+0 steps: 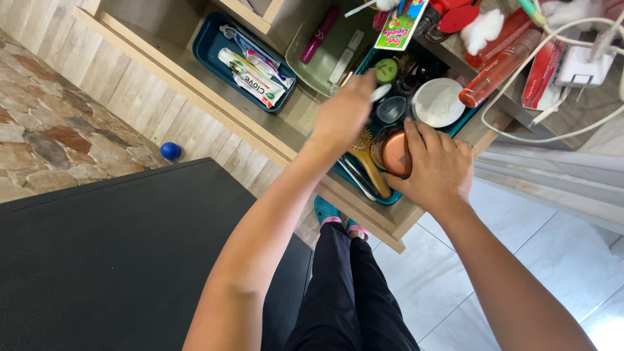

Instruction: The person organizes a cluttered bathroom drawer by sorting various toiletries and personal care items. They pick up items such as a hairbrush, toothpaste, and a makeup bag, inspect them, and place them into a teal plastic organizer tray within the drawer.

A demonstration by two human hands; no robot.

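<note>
Hands over teal tray [390, 197]: right hand [437, 170] fingers curled around copper jar [394, 153]; left hand [344, 114] blurred, grip unclear.

Light wooden shelf [260, 133] carrying three trays: a teal tray [389, 197] beneath the fingers [426, 140], a green tray [305, 65] beyond them, a blue tray [207, 45] farther off.

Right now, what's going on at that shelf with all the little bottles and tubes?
A person stands at a wooden shelf, both hands in a teal tray of toiletries. The right hand rests on a round copper-coloured jar. The left hand, blurred, is over the tray with something small and pale at its fingertips; I cannot tell what. A wooden hairbrush lies between the hands, a white powder-filled container beyond. Another tray holds toothpaste tubes.
</note>
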